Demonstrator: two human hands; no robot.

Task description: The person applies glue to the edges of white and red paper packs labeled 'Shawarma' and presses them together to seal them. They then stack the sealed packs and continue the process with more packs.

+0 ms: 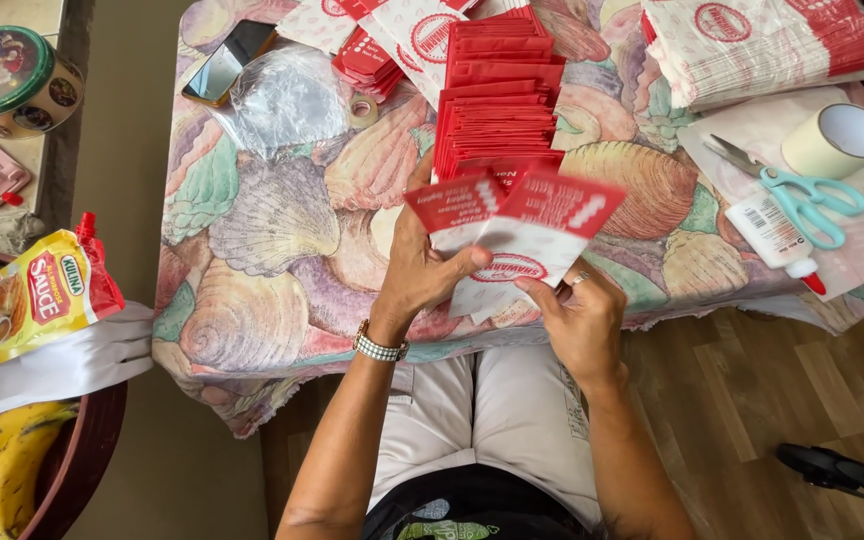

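Both of my hands hold red-and-white paper packets above the near edge of a table covered with a shell-patterned cloth (272, 240). My left hand (417, 270), with a watch at the wrist, grips one packet (452, 205) by its lower part. My right hand (582, 315), wearing a ring, holds a second packet (542, 235) that overlaps the first. Just beyond my hands lies a long overlapping row of the same red packets (497, 100).
Teal-handled scissors (802, 195), a glue bottle (777, 235) and a tape roll (837, 140) lie at the right. More packet stacks (762, 45) sit at the back. A phone (224, 62) and clear plastic bag (287, 95) lie back left. Bananas (2, 455) fill a bowl at lower left.
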